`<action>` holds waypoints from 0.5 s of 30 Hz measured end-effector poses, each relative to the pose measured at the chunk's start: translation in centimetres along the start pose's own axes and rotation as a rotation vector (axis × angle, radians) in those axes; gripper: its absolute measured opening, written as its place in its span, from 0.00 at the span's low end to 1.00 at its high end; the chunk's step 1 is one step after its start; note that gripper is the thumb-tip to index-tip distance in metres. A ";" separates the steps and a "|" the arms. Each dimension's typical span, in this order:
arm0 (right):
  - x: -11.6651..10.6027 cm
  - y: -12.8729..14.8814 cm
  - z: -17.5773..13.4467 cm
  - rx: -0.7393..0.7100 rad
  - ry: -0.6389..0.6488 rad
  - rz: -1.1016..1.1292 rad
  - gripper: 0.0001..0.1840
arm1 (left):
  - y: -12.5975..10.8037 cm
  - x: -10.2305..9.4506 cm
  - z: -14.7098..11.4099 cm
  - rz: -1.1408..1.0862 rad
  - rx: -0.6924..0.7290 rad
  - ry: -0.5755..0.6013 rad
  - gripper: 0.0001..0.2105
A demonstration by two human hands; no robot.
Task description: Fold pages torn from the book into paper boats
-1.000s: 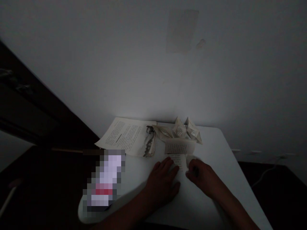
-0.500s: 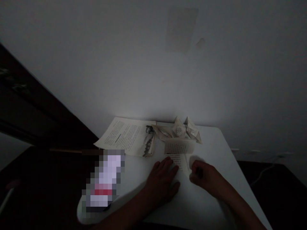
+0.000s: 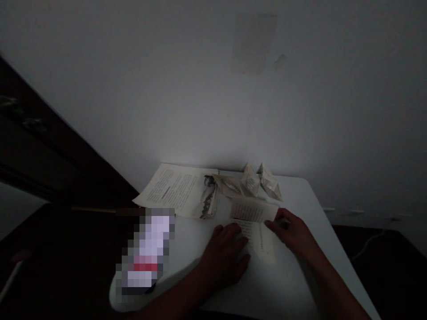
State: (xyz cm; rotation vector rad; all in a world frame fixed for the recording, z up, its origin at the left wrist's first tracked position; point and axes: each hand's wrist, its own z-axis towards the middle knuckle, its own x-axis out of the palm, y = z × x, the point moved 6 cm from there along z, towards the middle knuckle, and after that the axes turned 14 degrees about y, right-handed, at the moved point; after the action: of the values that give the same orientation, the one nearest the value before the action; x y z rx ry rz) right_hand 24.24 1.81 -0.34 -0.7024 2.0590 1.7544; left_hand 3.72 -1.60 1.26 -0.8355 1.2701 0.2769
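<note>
A partly folded sheet of printed paper (image 3: 253, 210) lies on the white table in front of me, its far flap raised and its near part flat. My left hand (image 3: 228, 253) rests palm down with fingers spread, the fingertips on the left edge of the sheet. At the flap's right end, my right hand (image 3: 289, 229) pinches the paper between thumb and fingers. Just beyond the sheet stand folded paper boats (image 3: 251, 181), made from similar printed pages.
A stack of printed pages (image 3: 176, 189) with a dark picture lies at the table's back left. Nearer, a blurred-out object (image 3: 150, 249) sits by the left edge. The white table (image 3: 267, 293) meets a pale wall (image 3: 187, 89).
My right hand has moved from the sheet's lower right up to the flap's right end and taken hold of it. The flap has shifted slightly. My left hand stays in place.
</note>
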 end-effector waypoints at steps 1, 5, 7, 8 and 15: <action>0.2 0.1 0.0 -0.010 0.019 0.007 0.16 | 0.0 -0.1 0.0 -0.011 0.002 -0.001 0.14; 0.7 0.0 0.0 0.002 0.054 0.011 0.17 | 0.1 -0.3 0.0 -0.074 0.013 -0.021 0.15; 0.8 0.2 -0.2 -0.011 0.055 0.028 0.17 | 0.6 -0.4 -0.1 -0.120 -0.004 -0.084 0.15; 0.8 0.4 -0.2 -0.030 0.049 0.041 0.17 | 0.9 -0.6 -0.1 -0.144 -0.022 -0.128 0.15; -0.1 2.8 -1.4 -0.116 -0.039 0.073 0.15 | 3.5 -2.0 0.1 -0.294 -0.162 -0.369 0.18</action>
State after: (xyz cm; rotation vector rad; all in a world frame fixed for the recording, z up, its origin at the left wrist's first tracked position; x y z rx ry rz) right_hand 22.85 0.80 2.22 -0.6282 1.9939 1.9248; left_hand 1.03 1.38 1.66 -1.0426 0.7763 0.2845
